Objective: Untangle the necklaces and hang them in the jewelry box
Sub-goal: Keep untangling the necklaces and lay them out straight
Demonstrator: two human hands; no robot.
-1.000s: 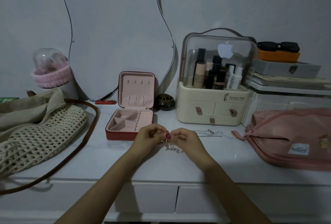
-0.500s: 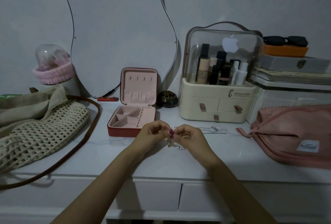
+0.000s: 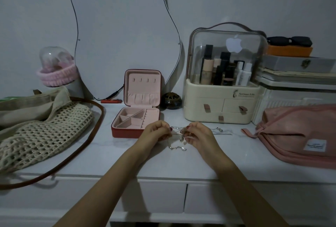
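1. Left hand (image 3: 156,130), just below frame centre: fingers curled, fingertips pinching the tangled necklaces (image 3: 179,136). Forearm comes up from the bottom edge.
2. Right hand (image 3: 199,134), just right of the left one: fingers curled too, pinching the same tangle from the other side. The two hands are a little apart, with thin silver chain stretched between them.
3. Necklaces sit at frame centre, between both sets of fingertips; a loop of chain droops below the hands down to the white tabletop (image 3: 109,156). How many chains are in the knot, can't tell.
4. Another thin chain (image 3: 219,130) lies flat on the tabletop just right of the right hand, not held.
5. Jewelry box (image 3: 135,117), centre-left and just beyond the left hand: red outside, pink lining, lid standing open upright. Hooks in the lid look bare; tray compartments look bare.
6. Left of frame: crochet bag (image 3: 41,136) with brown strap (image 3: 91,136) hanging over the table edge.
7. Right of centre: cream cosmetics organizer (image 3: 221,106) with clear dome, bottles inside.
8. Far right: pink pouch (image 3: 298,136).
9. Small dark jar (image 3: 171,100) between box and organizer.
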